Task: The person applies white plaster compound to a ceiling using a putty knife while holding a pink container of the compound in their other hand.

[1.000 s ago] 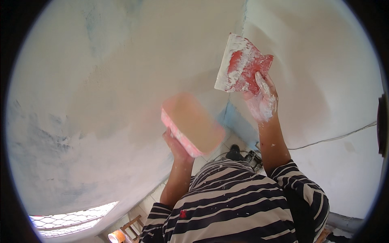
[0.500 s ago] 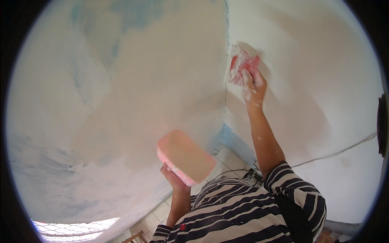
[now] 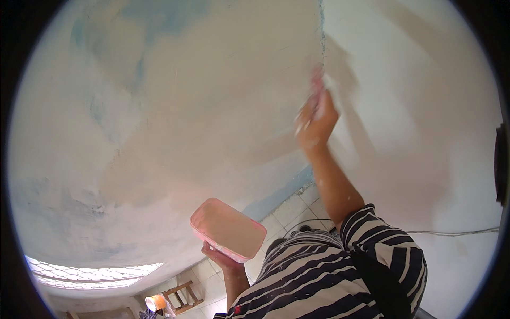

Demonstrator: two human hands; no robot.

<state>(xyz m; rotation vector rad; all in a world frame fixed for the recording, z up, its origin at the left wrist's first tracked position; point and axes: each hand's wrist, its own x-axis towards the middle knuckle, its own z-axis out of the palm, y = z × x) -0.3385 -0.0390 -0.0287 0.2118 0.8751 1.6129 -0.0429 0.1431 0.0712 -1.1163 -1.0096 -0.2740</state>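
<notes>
My left hand point(image 3: 222, 260) grips a pink plastic tub point(image 3: 215, 244) from below and along its near side. Smooth beige filler point(image 3: 228, 227) lies in the tub, which is held tilted near the left wall. Up by the wall corner, my right hand point(image 3: 319, 126) is closed around a red putty spreader point(image 3: 317, 84), smeared by motion and seen nearly edge-on. White smudges cover the right fingers and wrist. Whether the spreader's edge touches the wall cannot be made out.
The left wall point(image 3: 175, 117) has beige coating over blue patches and meets the white right wall point(image 3: 404, 133) at a corner. A cable point(image 3: 457, 232) runs along the right wall. Below are floor tiles point(image 3: 289, 210), a wooden stool point(image 3: 183, 297), an orange-and-white container point(image 3: 155, 302) and a barred window point(image 3: 95, 274).
My right hand has turned the spreader from flat against the right wall to edge-on, toward the left wall. The tub has shifted down and left in view, and the view has turned somewhat.
</notes>
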